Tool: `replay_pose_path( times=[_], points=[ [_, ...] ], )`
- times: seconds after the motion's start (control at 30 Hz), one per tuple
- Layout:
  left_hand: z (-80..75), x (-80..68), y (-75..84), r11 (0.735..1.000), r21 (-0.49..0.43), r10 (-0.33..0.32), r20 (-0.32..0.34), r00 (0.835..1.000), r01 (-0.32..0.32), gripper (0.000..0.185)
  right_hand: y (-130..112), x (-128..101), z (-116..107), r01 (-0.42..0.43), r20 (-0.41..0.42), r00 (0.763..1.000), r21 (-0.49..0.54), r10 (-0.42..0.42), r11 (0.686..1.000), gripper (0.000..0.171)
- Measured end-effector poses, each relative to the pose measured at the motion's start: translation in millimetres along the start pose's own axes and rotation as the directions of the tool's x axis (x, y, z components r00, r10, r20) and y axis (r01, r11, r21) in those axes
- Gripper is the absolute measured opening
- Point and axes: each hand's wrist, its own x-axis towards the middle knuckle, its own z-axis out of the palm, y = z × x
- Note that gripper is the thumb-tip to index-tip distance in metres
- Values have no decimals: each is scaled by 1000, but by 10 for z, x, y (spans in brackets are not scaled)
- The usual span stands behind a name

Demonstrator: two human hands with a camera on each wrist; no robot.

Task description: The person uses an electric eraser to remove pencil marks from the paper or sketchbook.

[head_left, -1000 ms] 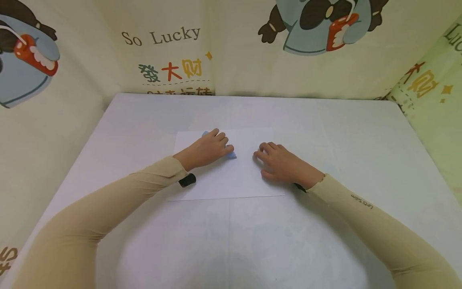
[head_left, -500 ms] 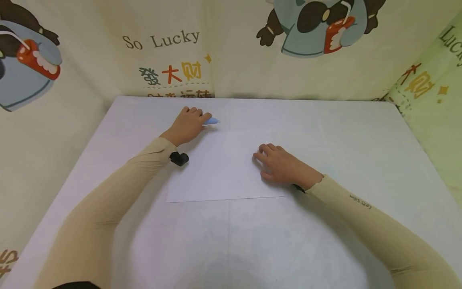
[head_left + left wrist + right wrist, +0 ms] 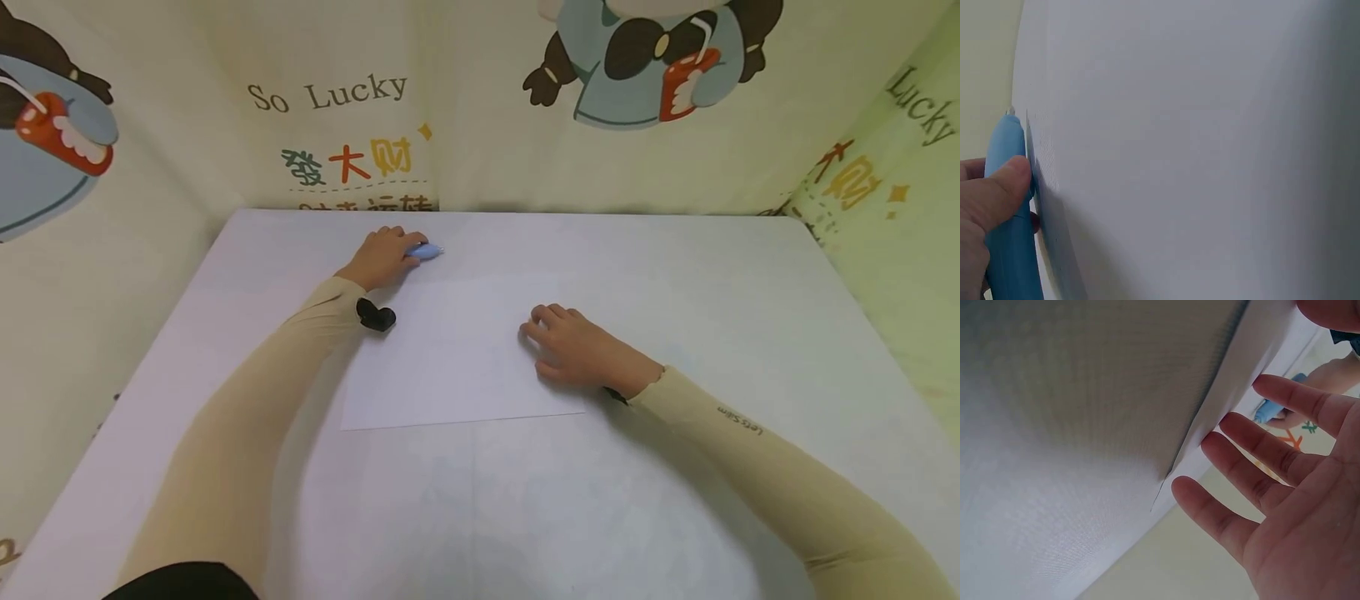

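A thick light-blue pen-shaped tool [image 3: 425,251] with a small pale tip is held in my left hand [image 3: 382,257] near the far left edge of the table. In the left wrist view the thumb presses along the tool [image 3: 1007,144], with fingers behind it. A plain white sheet of paper [image 3: 442,358] lies flat in the middle of the table. My right hand [image 3: 577,348] rests at its right side, fingers spread and gently bent. In the right wrist view the fingertips of that hand [image 3: 1310,512] touch the sheet by its edge [image 3: 1210,400], gripping nothing.
The white tabletop [image 3: 600,500] reaches out around the paper. Behind it hangs a cream curtain [image 3: 480,108] with cartoon prints and lettering, and curtain also closes both sides. A black strap piece [image 3: 375,316] shows at the left wrist.
My left hand has moved from over the paper to the far left, carrying the blue tool. My right hand stays on the sheet. The head view has shifted slightly.
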Motion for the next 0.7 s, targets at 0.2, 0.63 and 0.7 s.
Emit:
replay_pose_path(
  times=[0.2, 0.63, 0.7],
  points=[
    [45, 101, -13, 985, -158, -58, 32, 998, 63, 41, -4, 8, 36, 7, -10, 1000, 14, -7, 1000, 36],
    [-23, -141, 197, 999, -35, 25, -141, 990, -30, 59, 105, 9, 95, -88, 80, 994, 189, 74, 978, 41],
    [-72, -282, 306, 999, -15, 35, -197, 980, -39, 60, 176, -29, 77, -162, 127, 983, 287, 130, 944, 44]
  ],
)
